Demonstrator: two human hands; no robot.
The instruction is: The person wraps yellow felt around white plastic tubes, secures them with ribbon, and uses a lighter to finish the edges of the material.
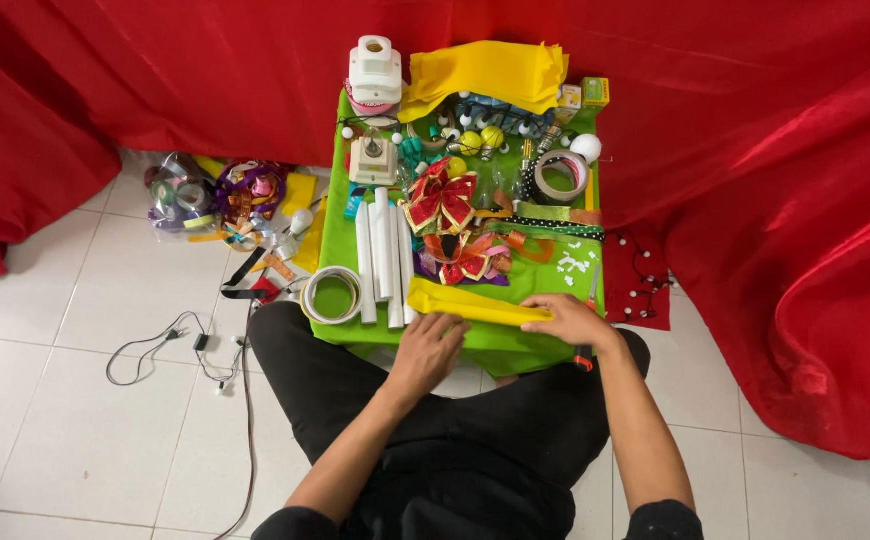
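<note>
While you sit at the low green bench [515, 345], soft yellow felt strip [475, 303] folded long along its near edge, your left hand [427, 350] flat on its left end, your right hand [572, 319] pressing its right end, neither grip closed, stiff white tubes [382, 255] beside, glossy red bow [441, 198] behind.

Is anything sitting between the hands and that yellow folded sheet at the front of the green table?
Nothing visible. The left hand and right hand both rest directly on the yellow folded sheet; the white tubes lie beside its left end.
</note>
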